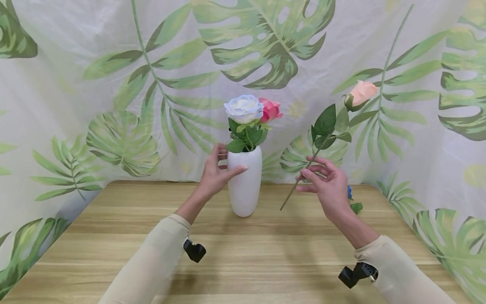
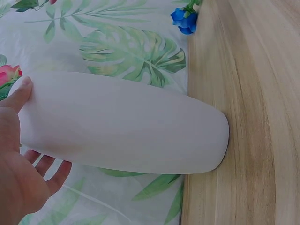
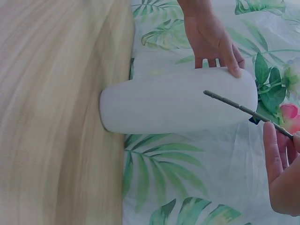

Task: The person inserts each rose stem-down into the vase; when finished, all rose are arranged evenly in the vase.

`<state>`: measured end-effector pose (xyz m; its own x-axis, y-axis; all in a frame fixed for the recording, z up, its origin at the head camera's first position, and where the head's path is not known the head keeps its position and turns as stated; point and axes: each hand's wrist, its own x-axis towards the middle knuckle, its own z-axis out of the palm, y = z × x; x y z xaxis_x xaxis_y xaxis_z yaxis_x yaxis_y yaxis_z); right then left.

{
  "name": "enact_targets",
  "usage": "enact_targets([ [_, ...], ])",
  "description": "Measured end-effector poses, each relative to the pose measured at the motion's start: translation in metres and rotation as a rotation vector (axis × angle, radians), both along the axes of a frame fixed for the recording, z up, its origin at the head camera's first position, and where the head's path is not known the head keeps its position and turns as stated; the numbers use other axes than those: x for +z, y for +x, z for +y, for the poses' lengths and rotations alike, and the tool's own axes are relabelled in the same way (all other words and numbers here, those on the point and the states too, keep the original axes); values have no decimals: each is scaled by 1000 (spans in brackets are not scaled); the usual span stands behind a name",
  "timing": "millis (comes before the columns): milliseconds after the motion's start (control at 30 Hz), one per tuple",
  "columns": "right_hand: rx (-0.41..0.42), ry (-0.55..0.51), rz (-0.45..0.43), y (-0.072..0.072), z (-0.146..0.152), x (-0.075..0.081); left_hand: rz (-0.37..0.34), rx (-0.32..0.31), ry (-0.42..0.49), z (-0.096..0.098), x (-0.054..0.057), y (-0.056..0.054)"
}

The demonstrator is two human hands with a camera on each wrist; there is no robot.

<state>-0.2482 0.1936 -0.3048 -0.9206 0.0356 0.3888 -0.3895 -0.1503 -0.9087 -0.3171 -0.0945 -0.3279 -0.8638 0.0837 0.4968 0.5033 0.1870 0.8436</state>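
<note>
A white vase (image 1: 244, 181) stands upright on the table, holding a pale blue-white rose (image 1: 244, 108) and a pink-red flower (image 1: 270, 110). My left hand (image 1: 217, 172) grips the vase near its top, thumb across the front and fingers round the far side. To the right of the vase, my right hand (image 1: 329, 185) pinches the thin stem of a peach rose (image 1: 362, 93) between thumb and fingers. That rose is held up at a slant, bloom to the upper right. In the right wrist view the lower stem (image 3: 229, 102) overlaps the upper part of the vase.
A blue flower (image 2: 184, 21) with green leaves lies at the table's back right, partly hidden behind my right hand in the head view. The wooden table (image 1: 243, 261) ends at a leaf-printed cloth (image 1: 182, 55) behind it.
</note>
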Motion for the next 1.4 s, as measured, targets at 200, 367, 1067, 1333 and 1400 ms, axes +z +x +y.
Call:
enact_targets([
  [200, -29, -33, 22, -5, -8, 1, 7, 1, -3, -1, -1, -2],
  [367, -33, -43, 42, -9, -14, 1, 9, 0, 2, -2, -2, -1],
  [1067, -73, -68, 118, -20, -35, 13, 20, 0, -3, -1, 1, -1],
  [1333, -91, -119, 140, -28, -46, 14, 6, -16, 13, -1, -1, -2],
  [1400, -92, -120, 145, -30, -48, 15, 7, -15, 13, -1, -1, -1],
])
